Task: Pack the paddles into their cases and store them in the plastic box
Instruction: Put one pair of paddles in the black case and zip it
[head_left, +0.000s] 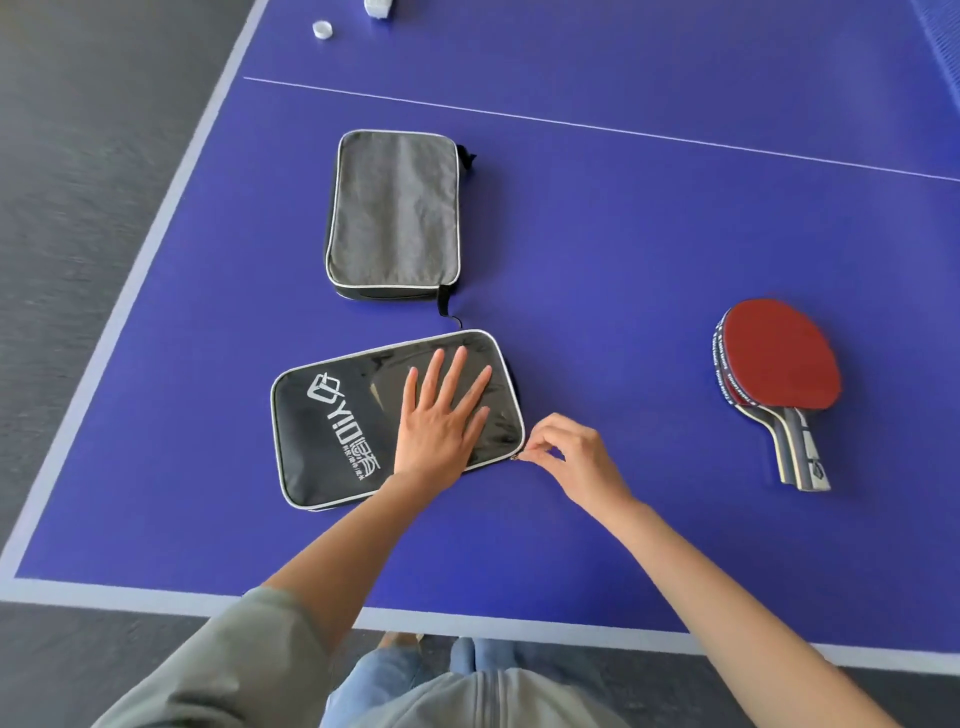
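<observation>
A black paddle case (337, 436) with white lettering lies flat near the table's front left. My left hand (444, 421) rests on it, palm down and fingers spread. At the case's right corner, my right hand (569, 460) pinches the zipper pull (516, 457) between thumb and finger. Behind it lies a grey case (396, 213) with white piping and a black strap. Two stacked paddles (779, 374), red rubber up and handles toward me, lie at the right. The plastic box is not in view.
The blue table-tennis table (623, 234) carries everything; its front edge runs just before my body and its left edge slants away. A small white ring (322, 28) and a white object (377, 8) sit at the far top left. Dark floor lies to the left.
</observation>
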